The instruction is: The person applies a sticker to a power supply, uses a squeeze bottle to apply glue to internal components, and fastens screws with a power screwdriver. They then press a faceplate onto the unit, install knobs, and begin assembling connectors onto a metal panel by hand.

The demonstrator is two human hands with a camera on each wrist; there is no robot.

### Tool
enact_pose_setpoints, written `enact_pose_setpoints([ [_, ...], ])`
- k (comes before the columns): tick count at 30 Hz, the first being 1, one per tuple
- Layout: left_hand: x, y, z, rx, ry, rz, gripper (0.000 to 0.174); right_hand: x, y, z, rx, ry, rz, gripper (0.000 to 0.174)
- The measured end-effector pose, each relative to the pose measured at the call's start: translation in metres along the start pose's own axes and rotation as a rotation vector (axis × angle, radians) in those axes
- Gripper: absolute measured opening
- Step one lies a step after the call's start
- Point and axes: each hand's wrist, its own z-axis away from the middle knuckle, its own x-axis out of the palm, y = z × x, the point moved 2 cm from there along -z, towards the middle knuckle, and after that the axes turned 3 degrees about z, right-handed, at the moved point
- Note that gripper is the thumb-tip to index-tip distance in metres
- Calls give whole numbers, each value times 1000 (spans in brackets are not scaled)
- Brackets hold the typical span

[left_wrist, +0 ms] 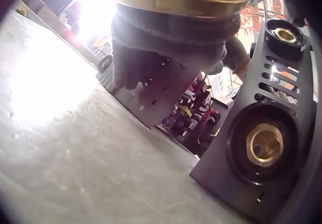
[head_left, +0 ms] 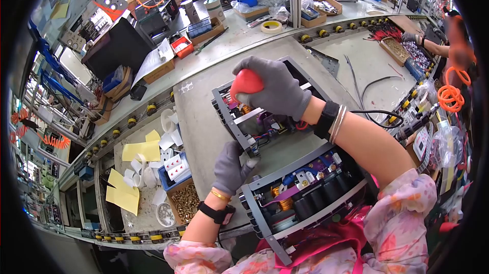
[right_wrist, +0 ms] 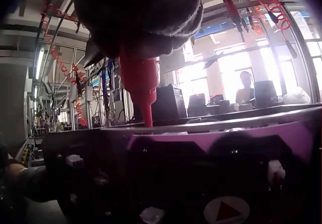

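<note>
The right hand [head_left: 285,90], in a grey glove, grips a red bottle [head_left: 246,81] above the far open metal chassis [head_left: 275,125]. In the right wrist view the red bottle [right_wrist: 138,75] has its narrow nozzle pointing down at the chassis's upper edge; whether it touches cannot be told. The gloved left hand [head_left: 230,168] holds the near end of that chassis's panel. From the left wrist, its fingers lie bent over the panel, partly in shadow. A second chassis [head_left: 300,192] with black cylinders and copper coils stands nearer the body.
Left of the chassis are a box of brass parts [head_left: 185,203], a blue bin [head_left: 175,171] and yellow papers [head_left: 122,192]. A roller rail [head_left: 117,132] runs along the bench. Black cables [head_left: 362,90] lie to the right. Another person's arm [head_left: 437,48] reaches in at far right.
</note>
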Motion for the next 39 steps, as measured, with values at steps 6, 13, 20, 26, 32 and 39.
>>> enact_pose_setpoints([
  [6, 2, -12, 4, -5, -9, -28, 62, -84, -15, 5, 108, 151, -135, 43],
  [13, 3, -8, 2, -39, -12, 47, 61, -168, 6, 91, 374, 197, -194, 40],
  [20, 7, -10, 2, -6, 6, 140, 65, -157, 34, 121, 400, 233, -171, 42],
  [26, 6, -3, 0, -16, 8, 106, 65, -151, 36, 121, 382, 240, -218, 42],
  [32, 5, -6, 1, -7, -14, 128, 65, -150, 39, 121, 375, 261, -205, 43],
  [39, 3, -1, 0, -11, -22, 128, 67, -145, 42, 123, 355, 242, -206, 42],
])
